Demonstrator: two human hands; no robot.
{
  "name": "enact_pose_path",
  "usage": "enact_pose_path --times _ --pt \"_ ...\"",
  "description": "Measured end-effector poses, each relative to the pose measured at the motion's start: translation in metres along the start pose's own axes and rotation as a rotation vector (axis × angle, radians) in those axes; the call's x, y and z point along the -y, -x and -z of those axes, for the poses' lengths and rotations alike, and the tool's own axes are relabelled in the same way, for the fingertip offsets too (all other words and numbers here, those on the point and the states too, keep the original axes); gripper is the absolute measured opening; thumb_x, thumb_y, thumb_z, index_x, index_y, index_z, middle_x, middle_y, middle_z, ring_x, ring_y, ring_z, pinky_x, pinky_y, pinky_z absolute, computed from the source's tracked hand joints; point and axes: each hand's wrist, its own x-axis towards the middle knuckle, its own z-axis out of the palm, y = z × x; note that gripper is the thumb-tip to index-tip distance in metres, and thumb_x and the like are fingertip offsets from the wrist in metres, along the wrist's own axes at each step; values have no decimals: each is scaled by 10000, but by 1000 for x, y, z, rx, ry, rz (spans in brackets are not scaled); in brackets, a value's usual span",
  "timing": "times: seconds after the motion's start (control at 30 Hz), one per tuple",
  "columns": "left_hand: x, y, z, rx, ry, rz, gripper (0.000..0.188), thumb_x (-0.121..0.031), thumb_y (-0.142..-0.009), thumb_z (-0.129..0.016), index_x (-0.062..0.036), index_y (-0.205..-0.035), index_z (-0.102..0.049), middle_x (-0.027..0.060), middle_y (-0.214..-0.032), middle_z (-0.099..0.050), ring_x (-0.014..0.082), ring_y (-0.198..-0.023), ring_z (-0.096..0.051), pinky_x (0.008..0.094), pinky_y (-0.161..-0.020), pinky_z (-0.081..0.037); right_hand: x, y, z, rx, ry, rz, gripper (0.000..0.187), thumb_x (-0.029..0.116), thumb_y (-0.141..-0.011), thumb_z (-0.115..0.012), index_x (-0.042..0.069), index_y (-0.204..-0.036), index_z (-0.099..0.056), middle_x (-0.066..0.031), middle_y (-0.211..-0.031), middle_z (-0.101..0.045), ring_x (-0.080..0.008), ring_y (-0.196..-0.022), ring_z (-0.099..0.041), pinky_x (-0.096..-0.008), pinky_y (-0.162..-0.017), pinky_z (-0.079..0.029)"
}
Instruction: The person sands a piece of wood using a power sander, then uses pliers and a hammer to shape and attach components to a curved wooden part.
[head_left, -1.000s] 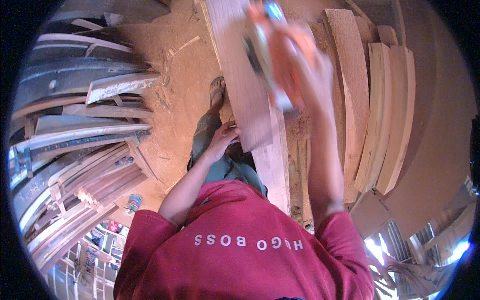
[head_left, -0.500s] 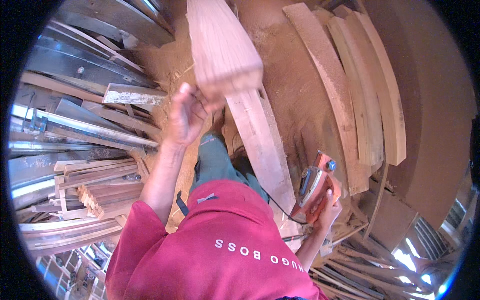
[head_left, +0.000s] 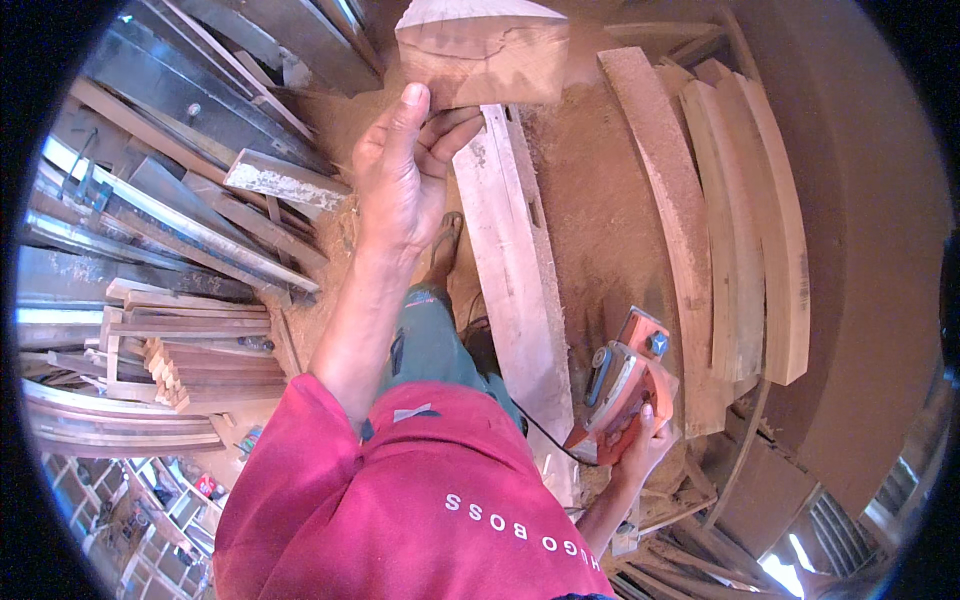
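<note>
Near a pale beam [head_left: 512, 270], a thick board [head_left: 485, 65] is held by the left hand [head_left: 402, 190], an orange planer [head_left: 622, 392] by the right hand [head_left: 645, 445].

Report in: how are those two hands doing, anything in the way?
Left fingers at cracked end of thick brown wooden board. Right fingers gripping orange power planer. Black cord crossing long pale wooden beam.
</note>
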Motion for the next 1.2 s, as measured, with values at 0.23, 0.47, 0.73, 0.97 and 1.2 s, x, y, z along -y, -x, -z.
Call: enact_pose_path --times 0.23,0.47,0.73,0.97,1.2 --pt "-2 -4 -6 -33 19 -8 279 -225 -996 -625 33 -1097 -656 168 -1084 -706 272 -962 -710 376 -868 -617 14 -12 -13 42 12 19 319 315 -911 -731 19 -846 -633 31 -723 -553 -66 -628 -453 -255 -562 -366" --pt "0 -6 -5 -31 20 -7 295 -232 -995 -626 41 -1105 -652 172 -1088 -706 277 -965 -712 376 -871 -616 20 -16 -23 65 -23 2 310 285 -917 -733 55 -775 -580 39 -694 -529 -62 -611 -446 -254 -544 -348" --pt "-3 -5 -6 -10 20 -4 337 -249 -995 -628 61 -1126 -639 181 -1098 -700 276 -966 -711 385 -879 -613 31 -13 -35 89 -9 26 305 271 -916 -726 56 -755 -580 41 -676 -524 -62 -601 -441 -256 -537 -354" --pt "-2 -6 -6 -20 25 -3 327 -236 -992 -634 68 -1113 -638 182 -1104 -696 281 -961 -711 397 -877 -617 39 -14 -39 97 74 85 289 279 -923 -713 11 -847 -634 18 -764 -577 -75 -691 -489 -263 -616 -411" --pt "-3 -7 -5 -19 56 -8 281 -222 -991 -634 45 -1075 -660 166 -1065 -707 278 -946 -714 400 -866 -620 28 -22 -36 121 70 52 306 297 -924 -713 2 -883 -641 7 -806 -588 -87 -737 -502 -278 -661 -436"
